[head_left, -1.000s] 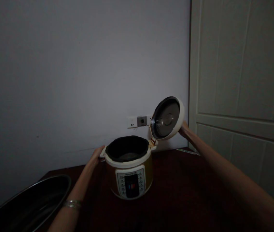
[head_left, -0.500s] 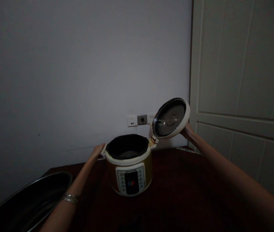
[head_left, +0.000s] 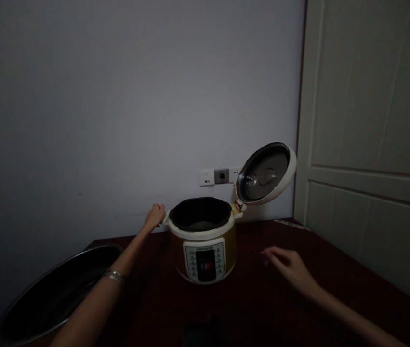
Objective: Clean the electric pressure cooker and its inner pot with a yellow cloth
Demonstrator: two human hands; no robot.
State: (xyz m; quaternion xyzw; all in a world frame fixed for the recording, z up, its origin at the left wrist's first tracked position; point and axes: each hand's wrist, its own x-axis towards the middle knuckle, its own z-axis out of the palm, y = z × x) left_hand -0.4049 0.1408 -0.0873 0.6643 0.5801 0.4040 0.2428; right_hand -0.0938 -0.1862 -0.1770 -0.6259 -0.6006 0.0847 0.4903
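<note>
An electric pressure cooker (head_left: 205, 235), cream-rimmed and gold-sided, stands upright on the dark red table with its control panel facing me. Its domed lid (head_left: 268, 173) is tilted up on the hinge at the right side, showing the metal inside. Inside the rim sits a dark inner pot (head_left: 200, 215); nothing can be made out in it. My left hand (head_left: 155, 215) is curled at the cooker's left side handle (head_left: 166, 218), the fingers partly hidden. Apart from the cooker, my right hand (head_left: 293, 270) hangs over the table to its right, empty, fingers loosely bent and apart.
A large dark pan or basin (head_left: 60, 284) with a shiny rim lies at left, under my left forearm. Wall sockets (head_left: 221, 176) sit behind the cooker. A pale panelled door (head_left: 363, 144) stands at right, and a printed strip (head_left: 291, 224) lies along the table's back edge.
My right hand has let go of the raised lid and moved down and toward me. The lid stays up. My left hand has risen slightly at the handle. The view has shifted a little left.
</note>
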